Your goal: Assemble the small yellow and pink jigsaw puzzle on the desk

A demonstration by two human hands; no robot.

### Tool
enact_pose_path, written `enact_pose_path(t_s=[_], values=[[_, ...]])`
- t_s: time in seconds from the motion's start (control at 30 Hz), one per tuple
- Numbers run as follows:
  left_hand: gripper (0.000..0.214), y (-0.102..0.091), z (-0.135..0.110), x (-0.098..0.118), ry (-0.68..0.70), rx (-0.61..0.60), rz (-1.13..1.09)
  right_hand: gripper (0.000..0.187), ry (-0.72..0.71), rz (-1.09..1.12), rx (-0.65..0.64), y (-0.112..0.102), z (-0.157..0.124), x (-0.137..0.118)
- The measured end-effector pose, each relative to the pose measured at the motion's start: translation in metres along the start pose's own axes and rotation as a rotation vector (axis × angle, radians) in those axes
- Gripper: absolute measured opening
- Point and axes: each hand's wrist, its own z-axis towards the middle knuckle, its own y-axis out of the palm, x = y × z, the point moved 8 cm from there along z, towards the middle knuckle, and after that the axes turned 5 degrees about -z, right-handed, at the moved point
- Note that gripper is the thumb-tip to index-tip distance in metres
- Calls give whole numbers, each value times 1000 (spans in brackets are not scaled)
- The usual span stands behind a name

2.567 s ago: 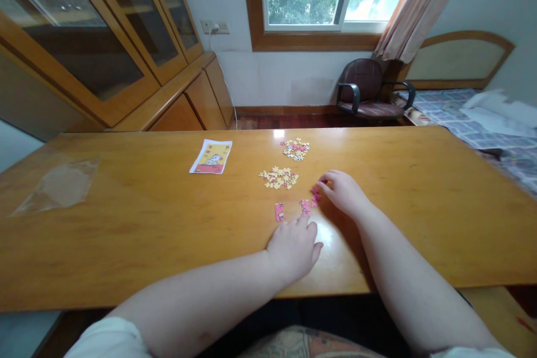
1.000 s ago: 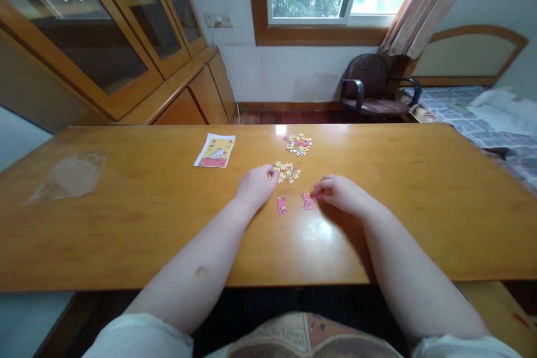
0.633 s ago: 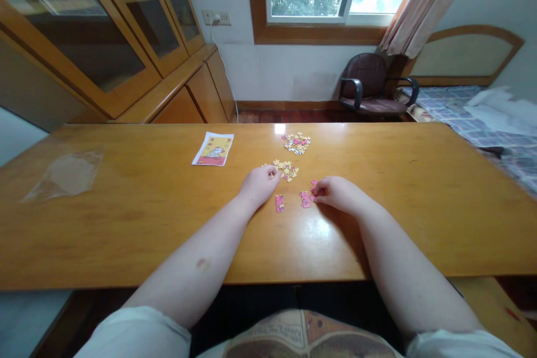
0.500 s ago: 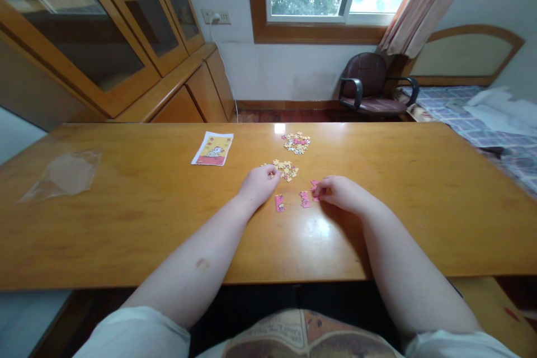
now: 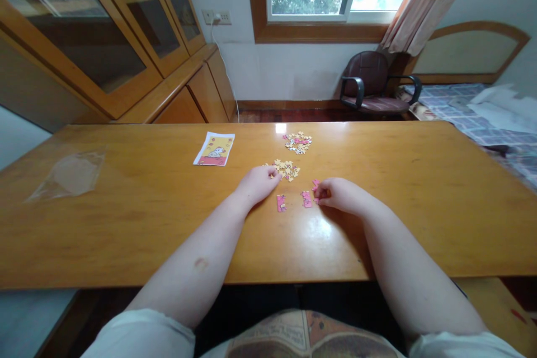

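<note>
On the wooden table (image 5: 126,218) my left hand (image 5: 258,183) rests with fingers curled at the near edge of a heap of yellow puzzle pieces (image 5: 287,168), fingertips touching a piece. My right hand (image 5: 339,194) is pinched on pink puzzle pieces (image 5: 315,185). Between the hands lie a joined pink strip (image 5: 281,203) and another pink cluster (image 5: 306,198). A second heap of mixed pink and yellow pieces (image 5: 298,142) sits farther back.
A picture card (image 5: 214,149) lies at the back left of the pieces. A clear plastic bag (image 5: 67,175) lies at the table's left. Behind the table stand a wooden cabinet (image 5: 126,39), a dark office chair (image 5: 369,86) and a bed (image 5: 482,117).
My left hand has moved from the table's near edge forward to the yellow heap and stays there. My right hand holds its place on the pink pieces.
</note>
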Motion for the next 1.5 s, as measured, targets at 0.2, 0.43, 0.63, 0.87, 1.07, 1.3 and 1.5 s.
enact_pose_path(t_s=[0.2,0.43,0.63,0.87,1.07,1.3,1.5], values=[[33,2,5,-4,41,-18,-64,6,-30,-47,-26,1,-1,-4],[32,-3,4,-5,7,37,-119,17,-35,49,-11,4,0,1],[32,1,4,-5,14,36,-140,8,-50,7,-9,0,-4,-5],[29,19,-2,9,99,-105,-186,10,-37,233,139,-11,-7,-15],[31,37,-11,20,73,-221,-303,23,54,501,301,-4,1,-10],[25,38,-12,27,55,-244,-397,38,-48,702,288,11,7,-18],[23,40,-12,21,18,-231,-423,26,-53,526,320,6,0,-25]])
